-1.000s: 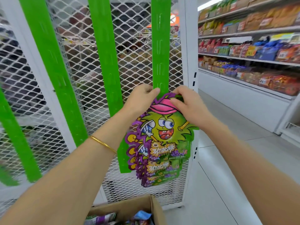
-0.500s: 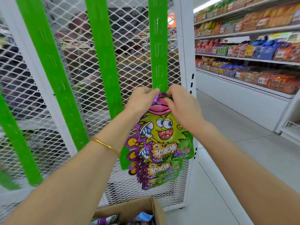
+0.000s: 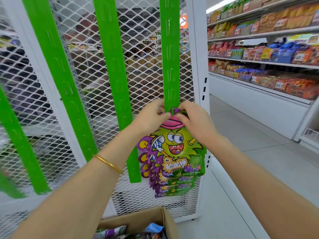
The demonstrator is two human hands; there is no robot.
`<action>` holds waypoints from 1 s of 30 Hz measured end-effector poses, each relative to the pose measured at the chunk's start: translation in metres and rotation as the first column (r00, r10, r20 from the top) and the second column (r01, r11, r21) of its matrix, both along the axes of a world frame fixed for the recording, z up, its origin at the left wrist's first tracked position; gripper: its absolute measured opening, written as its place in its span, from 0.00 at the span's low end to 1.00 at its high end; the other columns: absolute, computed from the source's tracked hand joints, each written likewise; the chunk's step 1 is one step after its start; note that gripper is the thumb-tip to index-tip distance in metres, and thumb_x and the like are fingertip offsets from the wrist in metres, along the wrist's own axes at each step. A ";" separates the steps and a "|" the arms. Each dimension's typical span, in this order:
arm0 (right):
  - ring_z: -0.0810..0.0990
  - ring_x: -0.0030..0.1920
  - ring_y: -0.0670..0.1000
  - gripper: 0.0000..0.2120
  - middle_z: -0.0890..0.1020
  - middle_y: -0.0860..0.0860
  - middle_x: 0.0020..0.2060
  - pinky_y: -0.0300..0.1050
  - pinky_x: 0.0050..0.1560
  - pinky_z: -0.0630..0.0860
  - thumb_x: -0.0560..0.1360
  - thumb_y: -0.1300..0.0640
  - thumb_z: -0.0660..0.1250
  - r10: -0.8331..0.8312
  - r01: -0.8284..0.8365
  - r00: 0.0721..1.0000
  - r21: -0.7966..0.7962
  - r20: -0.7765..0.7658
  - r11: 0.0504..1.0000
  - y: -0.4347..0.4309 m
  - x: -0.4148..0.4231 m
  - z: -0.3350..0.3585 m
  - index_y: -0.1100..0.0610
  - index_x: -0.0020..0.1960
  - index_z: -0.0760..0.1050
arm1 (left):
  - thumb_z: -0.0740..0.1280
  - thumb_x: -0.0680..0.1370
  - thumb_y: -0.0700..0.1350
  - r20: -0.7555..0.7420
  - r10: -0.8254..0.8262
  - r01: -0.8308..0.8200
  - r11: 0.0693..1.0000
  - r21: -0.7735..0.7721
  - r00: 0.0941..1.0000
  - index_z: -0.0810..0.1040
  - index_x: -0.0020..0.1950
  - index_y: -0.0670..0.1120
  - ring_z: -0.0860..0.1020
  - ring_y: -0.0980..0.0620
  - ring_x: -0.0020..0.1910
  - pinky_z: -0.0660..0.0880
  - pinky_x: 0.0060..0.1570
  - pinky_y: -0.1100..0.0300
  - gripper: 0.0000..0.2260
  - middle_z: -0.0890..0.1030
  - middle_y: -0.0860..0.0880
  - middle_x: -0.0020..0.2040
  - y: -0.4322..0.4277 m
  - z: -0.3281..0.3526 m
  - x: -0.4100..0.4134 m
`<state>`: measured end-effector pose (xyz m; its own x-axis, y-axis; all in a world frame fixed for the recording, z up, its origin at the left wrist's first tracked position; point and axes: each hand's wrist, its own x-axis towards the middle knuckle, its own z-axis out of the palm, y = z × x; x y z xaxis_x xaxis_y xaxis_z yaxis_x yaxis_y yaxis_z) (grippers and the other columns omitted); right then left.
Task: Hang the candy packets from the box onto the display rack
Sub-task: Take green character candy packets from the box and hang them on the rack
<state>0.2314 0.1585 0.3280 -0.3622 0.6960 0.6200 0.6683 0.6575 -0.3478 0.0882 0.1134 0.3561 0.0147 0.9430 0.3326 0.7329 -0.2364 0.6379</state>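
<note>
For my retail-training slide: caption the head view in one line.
On the rightmost green strip, the left hand and right hand pinch a candy packet at a tab, above hung packets.

I am wearing the only camera on my head; it is looking forward and a little downward, facing the display rack [image 3: 197, 49] from close in front. It is taking in the box [image 3: 134, 221] just below the rack and store shelves [image 3: 259, 60] running off to the rack's right.

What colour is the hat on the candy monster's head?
Pink. The hat on the candy packet shows best in the head view.
</note>
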 end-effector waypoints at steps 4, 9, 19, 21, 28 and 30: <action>0.75 0.42 0.54 0.10 0.76 0.48 0.41 0.48 0.41 0.72 0.75 0.54 0.65 -0.031 0.029 0.997 -0.036 -0.068 0.999 0.004 0.001 0.000 0.55 0.50 0.66 | 0.64 0.74 0.35 -0.151 0.043 -0.034 0.998 0.061 0.988 0.70 0.60 0.44 0.75 0.49 0.51 0.73 0.57 0.49 0.15 0.76 0.48 0.54 0.007 -0.012 -0.001; 0.76 0.43 0.54 0.12 0.77 0.49 0.44 0.49 0.42 0.72 0.75 0.51 0.66 -0.078 0.075 0.996 -0.067 -0.044 0.995 0.007 0.003 -0.002 0.55 0.51 0.65 | 0.62 0.75 0.32 -0.119 0.026 -0.018 0.998 0.067 0.993 0.71 0.63 0.43 0.75 0.46 0.54 0.71 0.58 0.54 0.17 0.76 0.45 0.54 0.002 -0.020 -0.002; 0.73 0.50 0.54 0.11 0.76 0.54 0.50 0.49 0.50 0.73 0.74 0.58 0.67 -0.116 0.160 0.975 0.236 -0.190 0.959 -0.021 0.002 -0.018 0.59 0.54 0.72 | 0.66 0.75 0.40 -0.185 0.219 -0.144 0.925 0.351 0.958 0.62 0.72 0.48 0.62 0.52 0.67 0.57 0.65 0.62 0.27 0.66 0.50 0.67 -0.038 -0.048 -0.017; 0.74 0.47 0.53 0.08 0.76 0.54 0.47 0.45 0.46 0.72 0.73 0.61 0.65 -0.029 0.101 0.971 0.295 -0.237 0.950 -0.044 -0.007 -0.037 0.58 0.52 0.71 | 0.67 0.75 0.40 -0.131 0.192 -0.136 0.926 0.351 0.973 0.64 0.71 0.49 0.63 0.54 0.66 0.58 0.66 0.63 0.26 0.67 0.51 0.65 -0.062 -0.069 -0.027; 0.75 0.44 0.51 0.10 0.74 0.52 0.50 0.48 0.43 0.74 0.76 0.60 0.63 0.296 -0.285 0.955 -0.241 0.009 0.928 -0.103 -0.064 -0.177 0.58 0.57 0.71 | 0.66 0.76 0.38 -0.071 0.184 -0.194 0.962 -0.191 0.980 0.69 0.67 0.44 0.71 0.51 0.60 0.67 0.59 0.63 0.19 0.69 0.48 0.60 -0.147 -0.194 -0.098; 0.74 0.46 0.49 0.12 0.75 0.52 0.51 0.50 0.48 0.74 0.76 0.59 0.63 0.349 -0.288 0.935 -0.440 0.063 0.851 -0.113 -0.081 -0.223 0.57 0.60 0.70 | 0.65 0.76 0.38 -0.043 0.234 -0.235 0.911 -0.340 0.971 0.68 0.68 0.44 0.74 0.50 0.57 0.69 0.55 0.63 0.20 0.69 0.44 0.63 -0.163 -0.217 -0.117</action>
<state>0.1501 0.0458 0.1052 -0.6674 0.7095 0.2264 0.5074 0.6558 -0.5590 -0.0287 -0.0501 0.1388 -0.2208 0.9753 -0.0082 0.7415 0.1733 0.6482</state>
